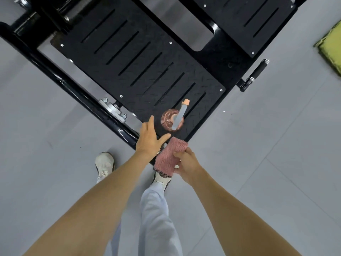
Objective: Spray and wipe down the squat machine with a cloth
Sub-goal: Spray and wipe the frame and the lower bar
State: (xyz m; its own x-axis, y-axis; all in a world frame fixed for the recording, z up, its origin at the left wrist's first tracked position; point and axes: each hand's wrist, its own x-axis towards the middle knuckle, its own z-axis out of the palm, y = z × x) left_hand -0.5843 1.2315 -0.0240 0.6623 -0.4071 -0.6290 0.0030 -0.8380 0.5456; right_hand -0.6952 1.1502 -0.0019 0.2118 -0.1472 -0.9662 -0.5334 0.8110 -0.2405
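Note:
The squat machine's black slotted footplate (140, 58) fills the upper half of the head view. A spray bottle (174, 117) with a brownish round body and a grey trigger head stands on the plate's near corner. My left hand (150, 138) hovers just below and left of the bottle with fingers spread, not touching it. My right hand (186, 164) pinches a folded pink cloth (169, 157) at its right edge, held above the plate's corner.
The machine's black frame tube (60, 78) runs diagonally at left, with a bolted metal flange (113, 109). A black handle (255, 74) sticks out at right. A yellow-green mat (332, 47) lies at the far right. My shoes (105, 166) stand on grey floor.

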